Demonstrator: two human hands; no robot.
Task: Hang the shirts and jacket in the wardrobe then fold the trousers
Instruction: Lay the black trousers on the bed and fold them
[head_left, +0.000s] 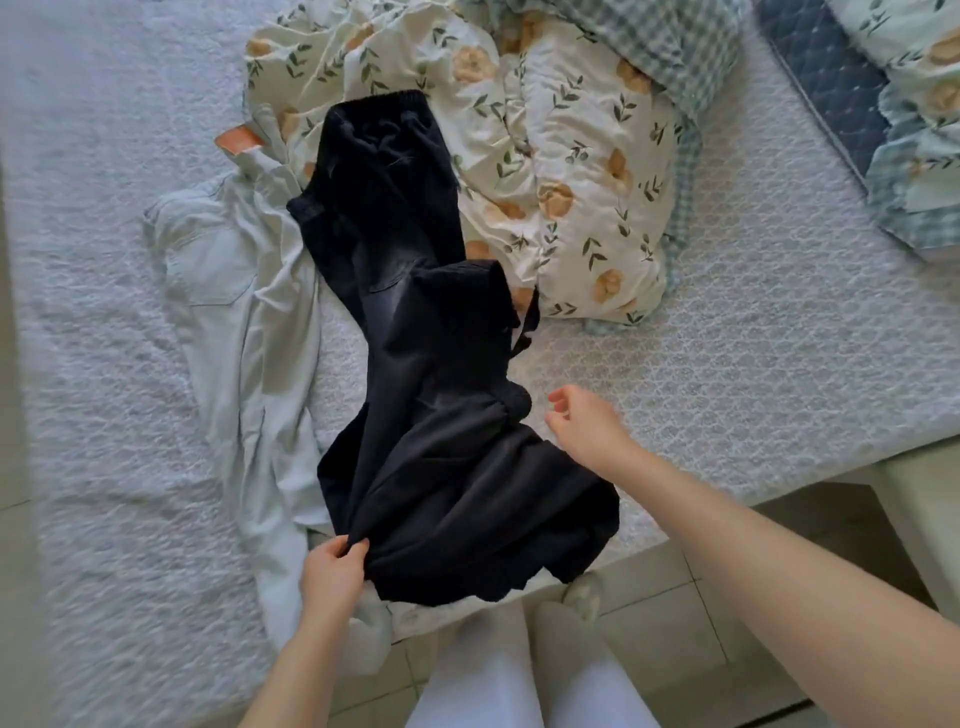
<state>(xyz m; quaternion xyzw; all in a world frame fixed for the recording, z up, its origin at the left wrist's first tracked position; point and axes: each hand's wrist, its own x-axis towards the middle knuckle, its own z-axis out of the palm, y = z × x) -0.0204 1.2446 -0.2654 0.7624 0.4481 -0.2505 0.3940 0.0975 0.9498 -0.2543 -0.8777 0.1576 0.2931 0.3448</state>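
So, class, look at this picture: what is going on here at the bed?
A person stands at the bed working on the black trousers, which lie crumpled and not yet folded. The left hand pinches their near edge; the right hand hovers loosely open at their right side, holding nothing. Pale trousers lie partly under them, and a floral duvet is bunched behind.

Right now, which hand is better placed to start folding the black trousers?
Left, probably. The left hand pinches the black trousers at their near edge, ready to lift and fold; the right hand is open beside them, holding nothing.
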